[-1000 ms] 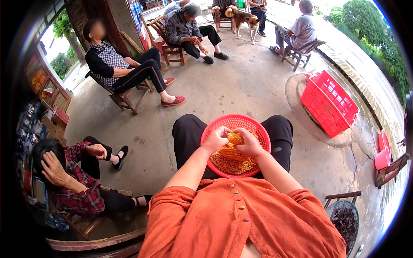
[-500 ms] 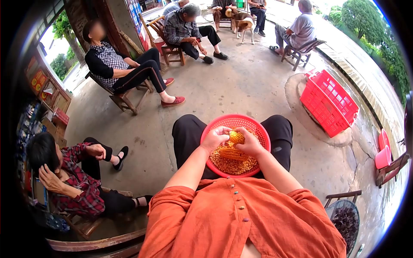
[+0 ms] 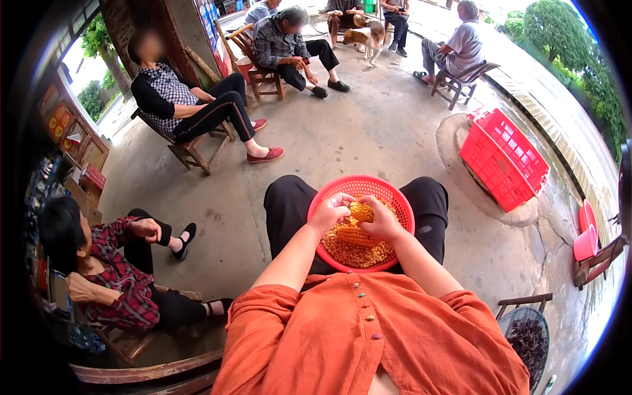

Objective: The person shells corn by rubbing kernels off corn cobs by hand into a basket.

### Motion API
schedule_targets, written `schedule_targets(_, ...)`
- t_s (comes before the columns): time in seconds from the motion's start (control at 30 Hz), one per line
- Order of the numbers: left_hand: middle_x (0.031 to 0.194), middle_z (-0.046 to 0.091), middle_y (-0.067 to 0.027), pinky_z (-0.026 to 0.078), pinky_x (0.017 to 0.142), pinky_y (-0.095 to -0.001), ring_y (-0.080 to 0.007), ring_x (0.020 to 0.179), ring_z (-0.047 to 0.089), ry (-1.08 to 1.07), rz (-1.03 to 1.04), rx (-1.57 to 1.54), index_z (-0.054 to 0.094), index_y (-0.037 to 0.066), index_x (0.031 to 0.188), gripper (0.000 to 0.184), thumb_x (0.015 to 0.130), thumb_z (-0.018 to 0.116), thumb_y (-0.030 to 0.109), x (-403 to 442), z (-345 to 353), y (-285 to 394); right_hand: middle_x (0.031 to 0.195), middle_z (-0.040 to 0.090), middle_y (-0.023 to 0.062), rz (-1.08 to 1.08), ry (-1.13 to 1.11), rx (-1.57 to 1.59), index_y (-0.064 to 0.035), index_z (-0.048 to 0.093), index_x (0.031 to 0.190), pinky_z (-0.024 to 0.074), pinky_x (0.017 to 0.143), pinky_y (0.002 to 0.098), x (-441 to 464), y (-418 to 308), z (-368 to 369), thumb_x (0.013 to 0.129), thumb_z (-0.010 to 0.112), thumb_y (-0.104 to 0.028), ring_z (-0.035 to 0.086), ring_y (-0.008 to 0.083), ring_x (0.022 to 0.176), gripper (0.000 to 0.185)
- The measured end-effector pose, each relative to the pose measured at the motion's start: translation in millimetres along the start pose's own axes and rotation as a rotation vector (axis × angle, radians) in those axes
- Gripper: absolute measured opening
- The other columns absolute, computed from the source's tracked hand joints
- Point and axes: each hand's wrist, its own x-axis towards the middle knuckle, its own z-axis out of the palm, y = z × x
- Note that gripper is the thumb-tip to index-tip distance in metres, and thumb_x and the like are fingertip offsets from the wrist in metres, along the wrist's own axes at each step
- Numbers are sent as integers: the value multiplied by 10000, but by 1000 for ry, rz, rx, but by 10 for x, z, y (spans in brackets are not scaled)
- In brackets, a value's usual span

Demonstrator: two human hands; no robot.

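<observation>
A red perforated basket (image 3: 316,245) rests on my lap between my thighs, with loose yellow corn kernels (image 3: 359,257) in its bottom. Over it, my left hand (image 3: 330,212) and my right hand (image 3: 383,218) are close together, both closed on one corn cob (image 3: 361,211). The cob shows between the fingertips of the two hands. Another cob (image 3: 352,236) lies on the kernels just below them. Parts of the held cob are hidden by my fingers.
Seated people surround the floor, one in a plaid shirt (image 3: 118,257) at the left. A dog (image 3: 368,37) stands far ahead. Red crates (image 3: 503,158) and a pink bucket (image 3: 584,243) are at the right, with a dark-filled basket (image 3: 528,339) at lower right.
The dog has turned about near the far seated people. The person in the plaid shirt has lifted their head and lowered a hand from it. My hands have barely moved.
</observation>
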Motion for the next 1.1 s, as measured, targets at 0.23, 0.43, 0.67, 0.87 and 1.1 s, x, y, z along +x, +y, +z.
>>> schedule_targets(0.23,866,556,-1,512,669,-243,-70,662,507,4,-74,-60,562,60,1113,311,802,560,54,1,-14,6,1076,588,167,-28,6,-13,-69,494,1184,453,908,352,-8,-72,-23,690,686,-60,568,309,1066,530)
schedule_targets(0.43,900,567,-11,527,712,-267,-101,790,566,-10,-79,-21,561,53,1108,300,808,549,47,-8,6,12,1085,580,157,-70,-10,-33,-61,503,1171,449,919,351,-10,-100,-25,686,682,-46,561,303,1076,518)
schedule_targets(0.67,966,600,-56,524,715,-279,-140,880,591,-14,-48,41,559,14,1099,292,810,514,9,32,-19,-81,1121,565,151,-70,-46,-17,-58,502,1181,439,939,347,-8,-17,-5,678,689,-46,546,298,1104,538)
schedule_targets(0.87,924,602,-43,511,685,-259,-118,819,587,-9,-28,131,559,9,1096,282,818,517,5,28,-7,-84,1112,561,146,-71,-78,13,-55,500,1181,433,943,340,-5,11,-3,675,682,-40,544,287,1106,538)
schedule_targets(1.1,866,603,-34,488,634,-234,-95,733,575,-7,51,228,563,0,1088,281,818,493,-28,82,-43,-216,1107,570,147,-64,-98,25,-59,495,1195,430,939,330,-10,-7,-7,686,684,-52,546,278,1102,543)
